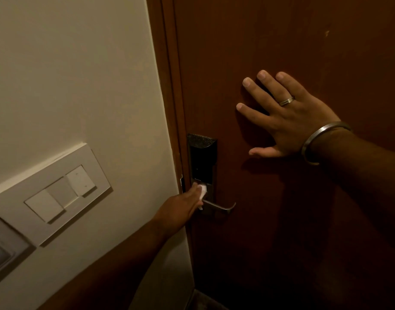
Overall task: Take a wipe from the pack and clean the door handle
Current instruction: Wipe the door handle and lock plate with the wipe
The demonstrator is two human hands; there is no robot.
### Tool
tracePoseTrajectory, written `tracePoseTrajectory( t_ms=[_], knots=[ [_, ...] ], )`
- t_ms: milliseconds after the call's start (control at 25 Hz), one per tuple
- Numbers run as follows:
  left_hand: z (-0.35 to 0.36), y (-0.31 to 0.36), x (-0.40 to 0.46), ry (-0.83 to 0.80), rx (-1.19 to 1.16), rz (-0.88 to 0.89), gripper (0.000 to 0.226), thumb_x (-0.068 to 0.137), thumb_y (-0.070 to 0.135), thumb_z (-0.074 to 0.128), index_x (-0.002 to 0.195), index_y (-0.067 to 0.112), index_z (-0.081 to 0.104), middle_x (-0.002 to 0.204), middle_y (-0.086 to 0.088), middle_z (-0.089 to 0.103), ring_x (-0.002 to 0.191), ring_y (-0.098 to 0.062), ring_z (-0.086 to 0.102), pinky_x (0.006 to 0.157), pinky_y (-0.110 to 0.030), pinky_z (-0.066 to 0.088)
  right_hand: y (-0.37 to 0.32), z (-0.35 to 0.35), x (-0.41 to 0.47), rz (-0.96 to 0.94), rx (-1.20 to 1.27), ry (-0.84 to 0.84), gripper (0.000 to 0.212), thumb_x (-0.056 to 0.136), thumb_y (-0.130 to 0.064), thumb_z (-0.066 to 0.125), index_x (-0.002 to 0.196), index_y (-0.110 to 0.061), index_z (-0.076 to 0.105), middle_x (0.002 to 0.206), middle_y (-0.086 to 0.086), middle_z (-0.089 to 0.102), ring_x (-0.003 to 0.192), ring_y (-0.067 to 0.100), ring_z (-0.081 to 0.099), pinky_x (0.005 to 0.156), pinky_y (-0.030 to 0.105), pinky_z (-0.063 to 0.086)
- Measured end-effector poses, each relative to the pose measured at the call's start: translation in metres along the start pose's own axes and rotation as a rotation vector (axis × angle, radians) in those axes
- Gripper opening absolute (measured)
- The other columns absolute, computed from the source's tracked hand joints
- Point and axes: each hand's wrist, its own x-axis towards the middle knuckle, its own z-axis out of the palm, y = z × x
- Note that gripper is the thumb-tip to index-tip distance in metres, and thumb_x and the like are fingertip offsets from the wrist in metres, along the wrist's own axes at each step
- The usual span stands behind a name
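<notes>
Door [303, 30]: dark brown wood, fills right side of view.
Wall [69, 74]: cream, left of door frame.
Switch panel [51, 193]: white, on wall, lower left; three rocker switches.
Right hand [288, 121]: flat against door, fingers spread, gripping nothing; ring on one finger, metal bangle [319, 139] at wrist.
Left hand [180, 211]: closed around wipe, pressed at base of handle.
Lock plate [202, 162]: black, upright, near door edge.
Door handle [221, 205]: metal lever, points right, on lower lock plate.
Wipe [202, 190]: white, bunched in left fingers, touching lock plate just above lever; contact with lever itself probably, too dim to confirm.
</notes>
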Motion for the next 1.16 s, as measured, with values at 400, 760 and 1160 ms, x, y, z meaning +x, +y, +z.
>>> tracePoseTrajectory(
  t_ms=[400, 760, 1160],
  knots=[
    [0.002, -0.017, 0.0, 0.013, -0.134, -0.053, 0.051, 0.096, 0.016, 0.056, 0.144, 0.02, 0.038, 0.131, -0.011, 0.061, 0.106, -0.021, 0.064, 0.093, -0.034, 0.052, -0.001, 0.003, -0.003, 0.002, 0.01, -0.005, 0.106, 0.081, -0.087, 0.011, 0.157, -0.015, 0.026, 0.165, 0.026, 0.011, 0.152, 0.046, 0.015, 0.124, 0.055, 0.008],
    [0.009, 0.013, -0.003, 0.246, -1.037, -0.58, 0.022, 0.097, 0.017, 0.053, 0.095, 0.013, 0.074, 0.097, -0.009, 0.074, 0.085, -0.015, 0.071, 0.071, -0.025, 0.058, 0.0, 0.0, 0.0, 0.002, 0.024, 0.008, 0.104, 0.082, -0.086, 0.014, 0.157, -0.015, 0.027, 0.165, 0.026, 0.011, 0.152, 0.046, 0.015, 0.123, 0.054, 0.008],
    [-0.005, 0.017, -0.001, 0.11, -0.138, -0.099, 0.031, 0.091, 0.006, 0.062, 0.121, 0.013, 0.064, 0.121, -0.013, 0.068, 0.107, -0.021, 0.065, 0.094, -0.034, 0.052, -0.001, 0.002, -0.001, 0.003, 0.011, 0.007, 0.103, 0.082, -0.085, 0.013, 0.157, -0.015, 0.025, 0.165, 0.026, 0.01, 0.152, 0.047, 0.014, 0.124, 0.055, 0.007]
  ],
)
